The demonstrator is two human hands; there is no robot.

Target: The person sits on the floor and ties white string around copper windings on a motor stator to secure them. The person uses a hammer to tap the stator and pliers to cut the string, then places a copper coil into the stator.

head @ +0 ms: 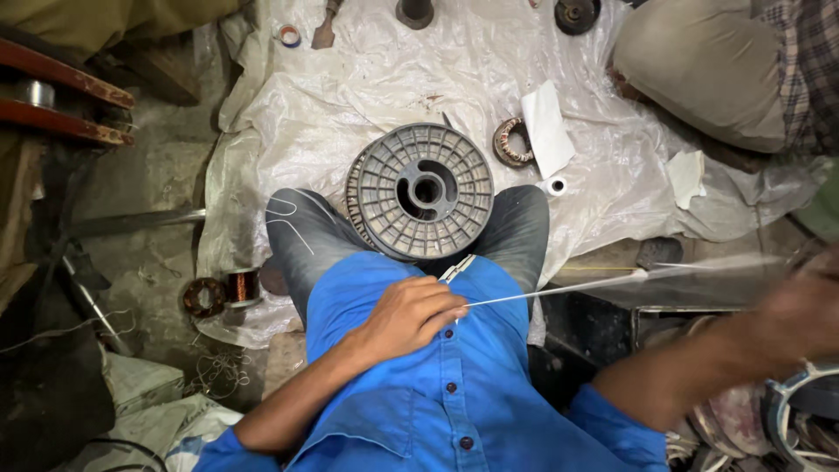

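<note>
My left hand (409,315) rests against my blue shirt, fingers closed on a small pair of pliers (456,269) and pinching one end of a thin pale strand (559,288). The strand runs taut to the right toward my right hand (804,310), which is blurred at the frame's right edge; its grip is unclear. A large grey plastic spool (421,190) stands between my knees, flange up.
A white plastic sheet (367,79) covers the floor. On it lie a wound stator ring (511,142), white paper pieces (546,127), a tape roll (556,185) and metal parts (577,13). A copper wire coil (243,287) sits left. Another person's knee (708,70) is top right.
</note>
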